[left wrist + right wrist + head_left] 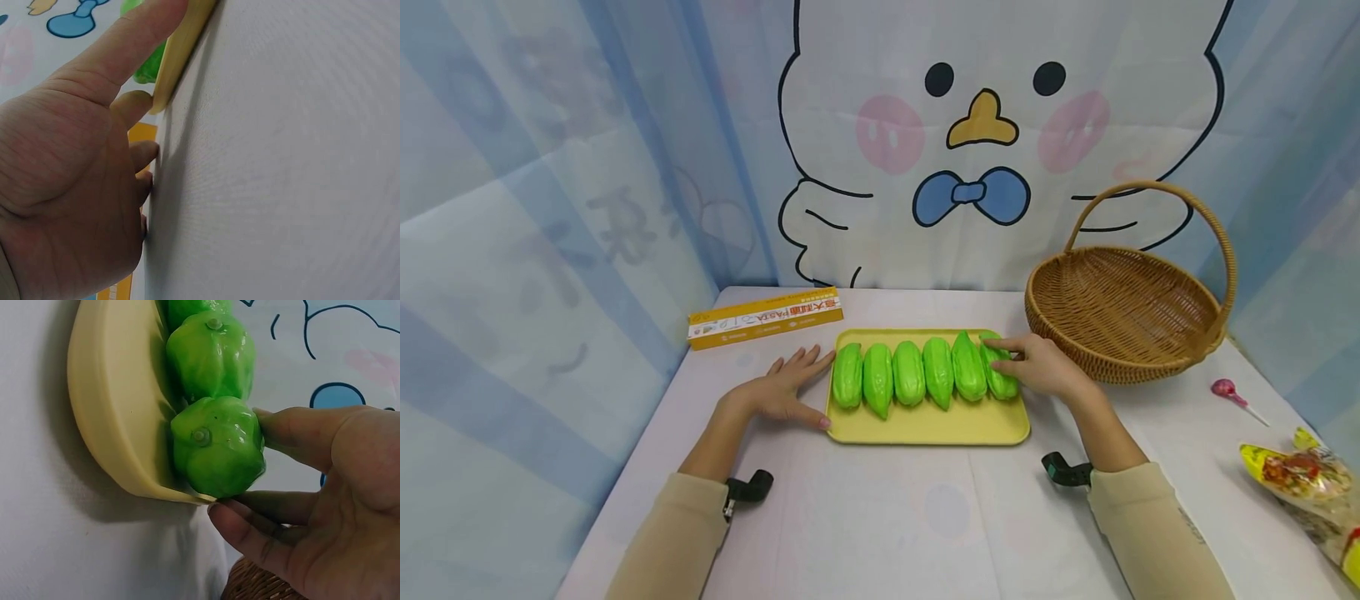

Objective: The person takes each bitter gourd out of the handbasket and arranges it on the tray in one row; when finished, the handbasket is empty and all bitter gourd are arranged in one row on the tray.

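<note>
Several glossy green ridged vegetables (909,374) with tapered ends lie side by side in a row on a yellow tray (925,429). My left hand (781,388) is spread at the tray's left end. Its thumb and index finger touch the tray edge, and the other fingers rest on the table in the left wrist view. My right hand (1043,367) pinches the rightmost green ridged vegetable (219,450) between thumb and fingers at the tray's right end. That vegetable sits against its neighbour (212,356), still on the tray.
A wicker basket (1120,312) with a tall handle stands behind my right hand. Back left lies a yellow and white pasta box (767,319). A pink lollipop (1225,388) and a printed food bag (1311,492) lie at the right. A patterned curtain (970,250) hangs behind the table.
</note>
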Demonstrator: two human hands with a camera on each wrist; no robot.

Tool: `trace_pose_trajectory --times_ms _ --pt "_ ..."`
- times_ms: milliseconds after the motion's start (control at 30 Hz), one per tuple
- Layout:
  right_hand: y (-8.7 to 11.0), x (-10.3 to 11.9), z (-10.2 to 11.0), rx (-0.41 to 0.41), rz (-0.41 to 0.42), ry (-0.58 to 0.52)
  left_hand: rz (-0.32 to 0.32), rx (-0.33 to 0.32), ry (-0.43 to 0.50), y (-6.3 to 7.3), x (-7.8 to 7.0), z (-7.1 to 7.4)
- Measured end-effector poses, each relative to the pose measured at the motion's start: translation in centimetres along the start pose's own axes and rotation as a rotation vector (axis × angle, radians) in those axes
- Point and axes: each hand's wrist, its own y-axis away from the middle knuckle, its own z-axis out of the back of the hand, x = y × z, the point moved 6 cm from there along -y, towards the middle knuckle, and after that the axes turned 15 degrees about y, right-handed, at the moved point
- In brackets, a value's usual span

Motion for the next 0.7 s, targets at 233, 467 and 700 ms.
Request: trace_pose_trajectory --times_ms 233,467,700 --pt "0.1 0.1 0.0 0.007 -0.010 -0.002 -0.014 -0.003 0.006 0.2 -0.2 0.1" --pt "0.1 0.3 0.2 -0.010 -0.024 0.027 -0.022 -0.001 0.010 0.5 -0.5 0.2" --pt "0.7 1.8 1.1 -0.132 -0.026 0.091 -0.020 0.005 0.013 0.4 -0.4 0.2"
